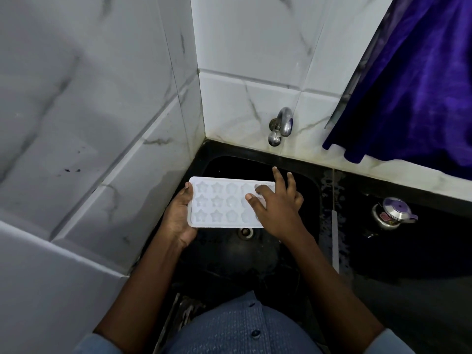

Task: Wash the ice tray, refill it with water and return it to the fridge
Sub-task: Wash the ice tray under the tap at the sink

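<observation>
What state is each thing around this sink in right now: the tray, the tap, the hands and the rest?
ice tray: held level over the sink, moulds facing up.
left hand: gripping the tray's left end.
right hand: fingers spread, rubbing the tray's right end.
tap: no water seen running.
sink: dark, drain uncovered.
metal pot: upright on the counter, lid on.
blue curtain: hanging down to the ledge.

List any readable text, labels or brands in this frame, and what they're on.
No readable text anywhere.
Small steel pot with purple lid: a reddish sticker on its side, too small and blurred to read.
Ice tray, tap, wall tiles: no markings visible.
</observation>
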Demonstrator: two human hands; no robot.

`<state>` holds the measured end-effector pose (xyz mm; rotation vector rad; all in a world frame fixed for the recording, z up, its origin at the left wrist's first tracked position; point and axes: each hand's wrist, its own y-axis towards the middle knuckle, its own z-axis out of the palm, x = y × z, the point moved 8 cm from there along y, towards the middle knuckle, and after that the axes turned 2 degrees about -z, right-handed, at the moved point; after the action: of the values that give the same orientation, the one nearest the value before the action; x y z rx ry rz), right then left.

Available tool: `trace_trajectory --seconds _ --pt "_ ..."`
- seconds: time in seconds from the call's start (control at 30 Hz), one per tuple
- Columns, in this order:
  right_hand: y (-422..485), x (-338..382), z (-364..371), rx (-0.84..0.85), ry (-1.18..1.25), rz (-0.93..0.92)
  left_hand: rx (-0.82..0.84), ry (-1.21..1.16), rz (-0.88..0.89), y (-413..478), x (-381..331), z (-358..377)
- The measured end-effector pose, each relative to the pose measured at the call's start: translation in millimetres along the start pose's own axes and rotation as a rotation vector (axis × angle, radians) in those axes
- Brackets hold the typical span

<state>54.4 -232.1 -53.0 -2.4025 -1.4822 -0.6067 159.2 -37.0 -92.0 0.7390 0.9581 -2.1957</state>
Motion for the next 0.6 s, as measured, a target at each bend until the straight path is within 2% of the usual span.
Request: trace_trajectory --seconds 0.17,0.47,0.6 --pt "1.4 -0.7 1.1 0.015 0.030 0.015 -0.001 -0.008 0.001 1.5 -2.0 -1.0" --pt "6.2 -3.8 -5.0 -0.021 -0.076 -0.003 -0.003 -0.003 -0.007 4.6 -1.7 -1.2" --pt "5.7 0.9 -1.4 0.007 -0.011 -0.002 -0.007 -0.007 -0.005 7.0 -2.2 -1.7"
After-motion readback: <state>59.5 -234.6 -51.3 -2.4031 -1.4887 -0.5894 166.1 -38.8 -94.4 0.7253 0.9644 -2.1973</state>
